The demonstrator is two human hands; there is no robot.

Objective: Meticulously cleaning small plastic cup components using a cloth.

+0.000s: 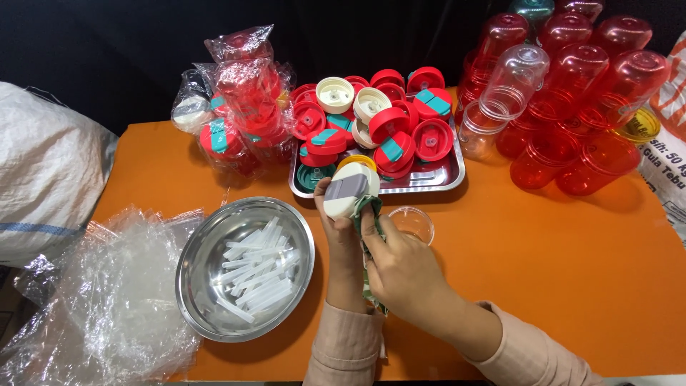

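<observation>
Fingers of the left hand closed round a round cream plastic lid with grey flap, above the orange table; the right hand pinched a green patterned cloth against it. A slipped lid could probably strike the small clear plastic cup.

One steel bowl – one steel tray – two hands – one small clear cup.

Lying open along the desk toward its right front corner. Blocking the back edge: steel tray of lids, red cups, bagged lids. Crowding the left front: steel bowl, crumpled plastic, white sack.
</observation>
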